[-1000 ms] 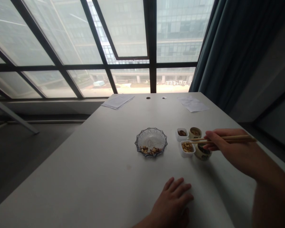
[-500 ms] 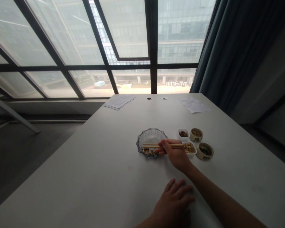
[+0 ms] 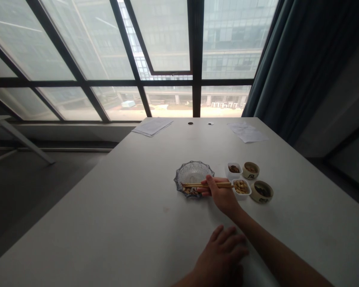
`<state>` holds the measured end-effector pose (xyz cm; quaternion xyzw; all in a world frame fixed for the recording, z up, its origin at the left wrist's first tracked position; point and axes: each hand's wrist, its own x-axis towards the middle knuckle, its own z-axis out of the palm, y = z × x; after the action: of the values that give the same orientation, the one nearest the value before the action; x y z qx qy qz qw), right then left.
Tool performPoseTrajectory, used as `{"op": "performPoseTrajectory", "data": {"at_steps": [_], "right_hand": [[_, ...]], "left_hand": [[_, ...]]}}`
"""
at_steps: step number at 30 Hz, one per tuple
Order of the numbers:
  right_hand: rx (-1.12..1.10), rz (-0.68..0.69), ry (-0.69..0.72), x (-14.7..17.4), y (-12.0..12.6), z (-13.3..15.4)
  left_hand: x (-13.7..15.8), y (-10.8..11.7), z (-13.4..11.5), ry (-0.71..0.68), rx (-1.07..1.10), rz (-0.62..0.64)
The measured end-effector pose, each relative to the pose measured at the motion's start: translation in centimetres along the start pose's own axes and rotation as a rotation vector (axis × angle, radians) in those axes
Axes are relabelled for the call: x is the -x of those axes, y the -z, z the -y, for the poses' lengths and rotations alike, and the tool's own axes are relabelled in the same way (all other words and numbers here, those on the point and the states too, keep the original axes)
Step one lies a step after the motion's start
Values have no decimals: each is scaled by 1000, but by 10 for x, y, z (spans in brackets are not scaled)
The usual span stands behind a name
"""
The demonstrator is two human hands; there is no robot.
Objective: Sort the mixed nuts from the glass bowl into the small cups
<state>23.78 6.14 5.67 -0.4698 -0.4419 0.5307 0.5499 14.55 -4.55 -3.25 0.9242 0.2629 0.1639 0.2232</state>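
Note:
My right hand (image 3: 221, 195) is closed around a pair of wooden chopsticks (image 3: 197, 185), held level over the clear glass bowl (image 3: 194, 169) with its scalloped rim. The chopstick tips lie close together near the bowl's left side; a small dark reddish bit shows at them, too small to name. Small mixed brown and pale food pieces (image 3: 190, 191) lie in the front of the bowl, partly hidden by the chopsticks and my fingers. Nearer to me, my left hand (image 3: 219, 253) rests on the white table (image 3: 122, 207), fingers stretched out and holding nothing.
Right of the bowl stand a white dish of dark brown pieces (image 3: 233, 169), a white dish of peanut-like pieces (image 3: 241, 188) and two beige round pots (image 3: 251, 170), contents dark. Papers (image 3: 152, 126) lie at the far left, a loose sheet (image 3: 247, 132) far right.
The chopstick tips have come together and a dark reddish bit now shows at them. The whole view has shifted slightly; my left hand stays in place.

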Motion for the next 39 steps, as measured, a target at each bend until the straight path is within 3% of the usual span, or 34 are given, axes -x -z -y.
{"op": "performPoseTrajectory", "data": {"at_steps": [6,10,17,22,26,32,39], "right_hand": [[-9,-82,22,-6,4,5],[-28,-119,78,-10,18,28],[72,-300,279,-8,71,92],[217,-483,379,-4,114,118],[295,-533,326,-3,128,123],[408,-473,216,-12,132,112],[447,-469,283,-15,135,107]], "left_hand": [[1,-3,3,-10,-40,-4],[2,-4,4,-16,-67,-8],[1,-6,5,-15,-82,-15],[2,-4,5,-5,-64,-10],[2,-2,4,-4,-57,5],[2,-1,4,-5,-61,4],[2,-3,3,-2,-71,-6]]}}
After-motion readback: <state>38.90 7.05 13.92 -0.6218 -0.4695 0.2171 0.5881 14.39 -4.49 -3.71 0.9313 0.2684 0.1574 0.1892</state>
